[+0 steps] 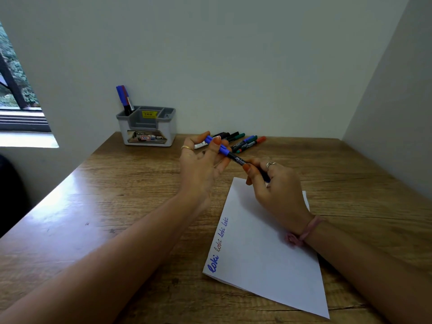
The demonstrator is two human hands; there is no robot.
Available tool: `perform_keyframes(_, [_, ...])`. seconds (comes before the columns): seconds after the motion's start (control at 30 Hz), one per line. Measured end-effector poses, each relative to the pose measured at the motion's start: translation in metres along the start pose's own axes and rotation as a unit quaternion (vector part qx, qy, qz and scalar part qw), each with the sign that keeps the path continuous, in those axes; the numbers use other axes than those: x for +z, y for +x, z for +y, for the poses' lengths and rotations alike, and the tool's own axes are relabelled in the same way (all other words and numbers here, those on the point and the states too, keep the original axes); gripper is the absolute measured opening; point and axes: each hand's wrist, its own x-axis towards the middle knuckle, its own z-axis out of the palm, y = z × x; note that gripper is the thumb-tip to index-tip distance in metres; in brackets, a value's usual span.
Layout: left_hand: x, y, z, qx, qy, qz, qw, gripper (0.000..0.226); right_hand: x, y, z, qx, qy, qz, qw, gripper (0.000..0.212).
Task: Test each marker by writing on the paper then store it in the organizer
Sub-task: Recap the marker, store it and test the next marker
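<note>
You held one marker (230,155) in both hands above the far corner of the paper (264,249). Your left hand (201,164) pinched its blue cap between thumb and fingers; your right hand (275,190) closed around the black barrel, hiding the lower end. White print on the barrel began "FABER"; the rest was too small to read.

The paper lay on the table (131,206), one sheet, with "loki" written four times along its left edge: one bold blue, one reddish, two thin blue. Your right wrist rested on it.

Beyond the paper, a loose pile of markers (243,142) lay by the wall, about six, partly behind your left hand, so you could not count them surely.

Left of that pile stood one organizer (147,127) with two markers (125,99) upright in its left compartment. Its yellow price sticker was unreadable; the front label showed "OP", then was cut off.
</note>
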Motion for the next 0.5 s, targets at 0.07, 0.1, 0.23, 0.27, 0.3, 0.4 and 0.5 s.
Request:
perform_keyframes(0.07, [0.001,-0.001,0.000,-0.007,0.003,-0.025,1.000,0.036,0.001,0.001,0.001,0.011,0.026,-0.020,0.999,0.020])
perform_keyframes(0.1, [0.001,-0.001,0.001,-0.009,0.011,-0.038,0.999,0.043,0.002,0.002,0.001,0.010,0.039,-0.027,0.999,0.020])
perform_keyframes(0.23, [-0.002,0.003,0.013,0.016,0.067,-0.069,0.995,0.051,-0.001,0.007,0.002,-0.006,0.026,-0.074,0.997,0.029])
perform_keyframes(0.27, [-0.004,0.006,0.016,0.029,0.081,-0.069,0.994,0.052,-0.003,0.008,0.003,-0.007,0.007,-0.098,0.995,0.035])
perform_keyframes(0.3, [-0.006,0.008,0.019,0.047,0.099,-0.064,0.992,0.052,-0.004,0.008,0.004,-0.002,-0.006,-0.131,0.991,0.045])
perform_keyframes(0.4, [-0.017,0.021,0.032,0.111,0.154,-0.032,0.981,0.052,-0.008,0.003,0.007,0.024,-0.038,-0.265,0.963,0.063])
perform_keyframes(0.5, [-0.029,0.033,0.046,0.172,0.200,0.009,0.964,0.053,-0.004,-0.002,0.010,0.001,-0.102,-0.416,0.904,0.069])
